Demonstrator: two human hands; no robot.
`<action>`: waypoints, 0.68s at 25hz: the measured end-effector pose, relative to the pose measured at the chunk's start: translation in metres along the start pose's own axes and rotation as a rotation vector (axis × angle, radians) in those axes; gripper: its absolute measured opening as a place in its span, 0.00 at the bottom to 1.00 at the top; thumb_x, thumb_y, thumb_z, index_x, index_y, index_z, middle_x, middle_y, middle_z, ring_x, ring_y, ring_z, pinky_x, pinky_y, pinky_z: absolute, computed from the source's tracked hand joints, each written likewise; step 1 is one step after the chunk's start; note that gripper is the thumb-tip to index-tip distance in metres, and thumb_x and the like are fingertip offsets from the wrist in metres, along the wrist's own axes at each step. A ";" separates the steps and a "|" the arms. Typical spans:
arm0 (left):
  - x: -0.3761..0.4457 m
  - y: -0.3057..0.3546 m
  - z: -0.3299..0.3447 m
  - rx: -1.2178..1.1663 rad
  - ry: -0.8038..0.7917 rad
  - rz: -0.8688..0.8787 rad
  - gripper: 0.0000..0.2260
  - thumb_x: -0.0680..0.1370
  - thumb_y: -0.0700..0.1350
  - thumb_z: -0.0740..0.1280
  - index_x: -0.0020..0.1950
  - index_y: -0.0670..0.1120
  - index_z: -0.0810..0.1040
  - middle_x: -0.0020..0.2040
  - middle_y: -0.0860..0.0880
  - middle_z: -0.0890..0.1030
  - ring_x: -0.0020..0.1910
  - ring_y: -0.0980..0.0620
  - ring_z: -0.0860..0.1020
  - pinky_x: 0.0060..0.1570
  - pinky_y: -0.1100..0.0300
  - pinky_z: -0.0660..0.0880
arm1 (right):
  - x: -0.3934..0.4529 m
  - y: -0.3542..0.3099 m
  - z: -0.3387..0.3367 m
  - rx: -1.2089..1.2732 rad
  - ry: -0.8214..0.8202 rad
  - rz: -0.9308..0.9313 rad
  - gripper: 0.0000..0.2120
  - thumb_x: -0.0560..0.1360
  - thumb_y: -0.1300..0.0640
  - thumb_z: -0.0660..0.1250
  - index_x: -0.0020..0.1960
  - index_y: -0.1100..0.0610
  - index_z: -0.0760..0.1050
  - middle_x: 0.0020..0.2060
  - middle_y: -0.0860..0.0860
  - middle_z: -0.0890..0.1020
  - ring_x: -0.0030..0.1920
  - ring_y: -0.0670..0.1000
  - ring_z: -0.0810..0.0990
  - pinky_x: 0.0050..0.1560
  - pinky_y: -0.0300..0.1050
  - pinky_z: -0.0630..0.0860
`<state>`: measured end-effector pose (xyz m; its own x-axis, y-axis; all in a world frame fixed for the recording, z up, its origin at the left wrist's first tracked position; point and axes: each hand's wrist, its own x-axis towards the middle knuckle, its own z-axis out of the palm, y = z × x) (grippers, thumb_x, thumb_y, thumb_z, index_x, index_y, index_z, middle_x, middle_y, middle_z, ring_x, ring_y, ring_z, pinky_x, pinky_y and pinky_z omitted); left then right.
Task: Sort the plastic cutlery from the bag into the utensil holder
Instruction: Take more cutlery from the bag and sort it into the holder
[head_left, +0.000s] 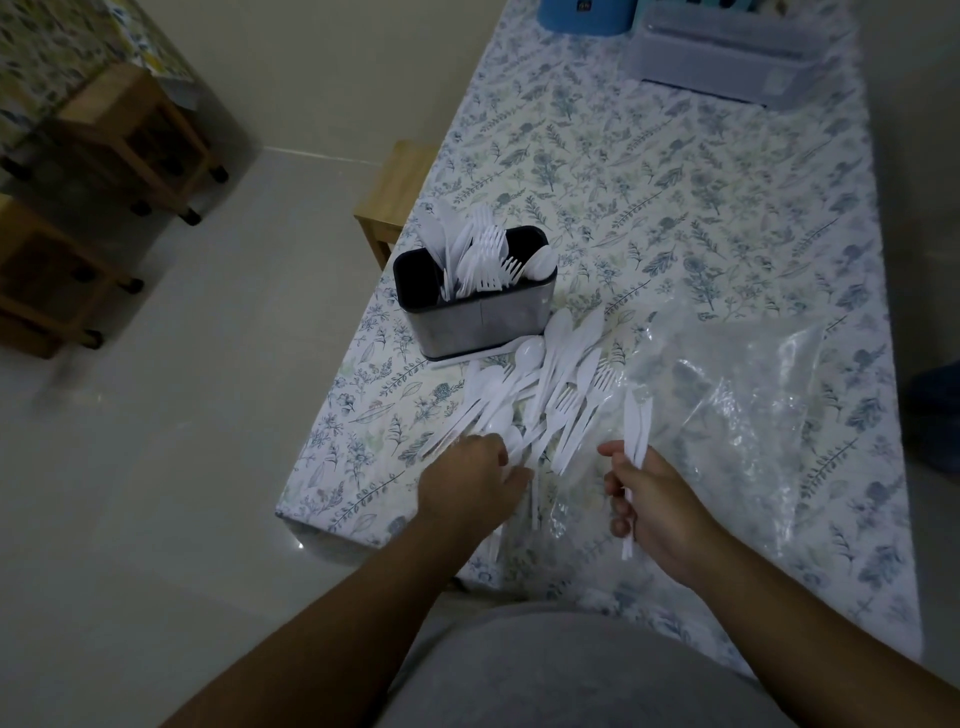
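Observation:
A black and steel utensil holder (483, 317) stands near the table's left edge, with white knives, forks and a spoon upright in it. In front of it lies a loose pile of white plastic cutlery (550, 384). My left hand (470, 486) reaches into the near end of the pile, its fingers curled around handles there. My right hand (652, 499) grips a few white knives (636, 421), blades pointing away from me. A clear plastic bag (737, 405) lies crumpled to the right of the pile.
The table (649, 182) wears a floral cloth. A grey box (727, 57) and a blue container (587, 18) stand at its far end. A wooden stool (389, 192) sits by the left edge, and wooden carts (130, 130) are on the floor.

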<state>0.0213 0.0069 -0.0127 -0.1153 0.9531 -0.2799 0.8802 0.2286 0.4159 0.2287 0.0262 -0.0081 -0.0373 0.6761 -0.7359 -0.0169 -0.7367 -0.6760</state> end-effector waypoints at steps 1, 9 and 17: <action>0.005 0.002 0.001 0.036 -0.004 -0.012 0.11 0.78 0.57 0.66 0.48 0.50 0.78 0.43 0.53 0.79 0.40 0.54 0.78 0.40 0.57 0.78 | -0.001 0.001 0.000 0.001 -0.010 0.012 0.11 0.85 0.59 0.55 0.61 0.58 0.75 0.36 0.55 0.71 0.28 0.49 0.64 0.28 0.43 0.64; 0.009 -0.020 0.000 0.019 0.034 -0.027 0.06 0.81 0.49 0.65 0.49 0.48 0.76 0.44 0.51 0.76 0.39 0.54 0.74 0.37 0.61 0.70 | -0.002 0.005 -0.006 -0.005 -0.012 0.034 0.10 0.83 0.61 0.59 0.58 0.58 0.78 0.36 0.55 0.73 0.29 0.49 0.66 0.29 0.44 0.64; -0.006 -0.015 -0.012 -0.101 0.076 -0.045 0.07 0.82 0.47 0.62 0.46 0.47 0.72 0.43 0.51 0.74 0.38 0.54 0.73 0.37 0.58 0.74 | 0.003 0.004 0.001 0.048 0.009 0.070 0.09 0.81 0.60 0.65 0.56 0.60 0.82 0.26 0.51 0.69 0.26 0.49 0.65 0.27 0.42 0.64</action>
<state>0.0034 0.0000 -0.0064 -0.1916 0.9527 -0.2360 0.8229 0.2870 0.4903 0.2276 0.0253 -0.0126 -0.0313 0.6229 -0.7817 -0.0626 -0.7817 -0.6205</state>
